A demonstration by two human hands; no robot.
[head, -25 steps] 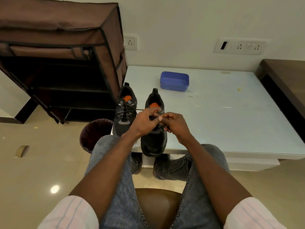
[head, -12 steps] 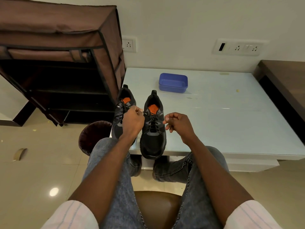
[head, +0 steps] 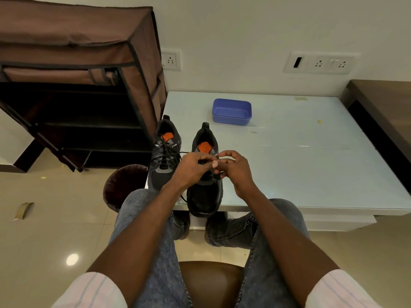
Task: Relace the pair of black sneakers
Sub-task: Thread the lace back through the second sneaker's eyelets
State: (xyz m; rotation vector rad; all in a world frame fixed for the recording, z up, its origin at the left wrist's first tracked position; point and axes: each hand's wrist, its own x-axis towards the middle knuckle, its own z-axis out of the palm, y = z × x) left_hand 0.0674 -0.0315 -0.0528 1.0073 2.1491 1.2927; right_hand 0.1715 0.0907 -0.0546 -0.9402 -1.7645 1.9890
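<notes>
Small white lettering sits on the collar tabs at either side of the left sneaker (head: pixel 165 156), one mark on the left tab and one on the right, each beside a short slanted stroke; the letters are too small and blurred to read, though the right one may begin with a "c". The orange tongue label of the right sneaker (head: pixel 205 187) carries dark print that cannot be made out. Nothing else in view bears legible writing, numbers or signs.
</notes>
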